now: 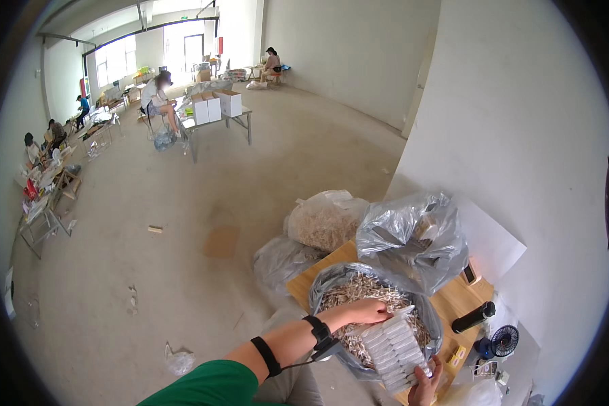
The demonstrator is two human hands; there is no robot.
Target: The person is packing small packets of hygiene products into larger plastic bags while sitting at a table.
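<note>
A bundle of clear plastic packs, set side by side in ridged rows, lies tilted over a lined tub. My right hand grips its near right edge, thumb on top. My left hand is above the tub with fingers curled at the bundle's far left edge; what they pinch is hidden. The tub's grey plastic liner surrounds a heap of small white-and-brown sticks, perhaps cotton swabs. A dark band and a strapped device sit on my left forearm.
The wooden table also bears a grey plastic bag, a black bottle, a phone and a small fan. Beyond stand filled sacks. A wall rises at right; people sit at far tables with white boxes.
</note>
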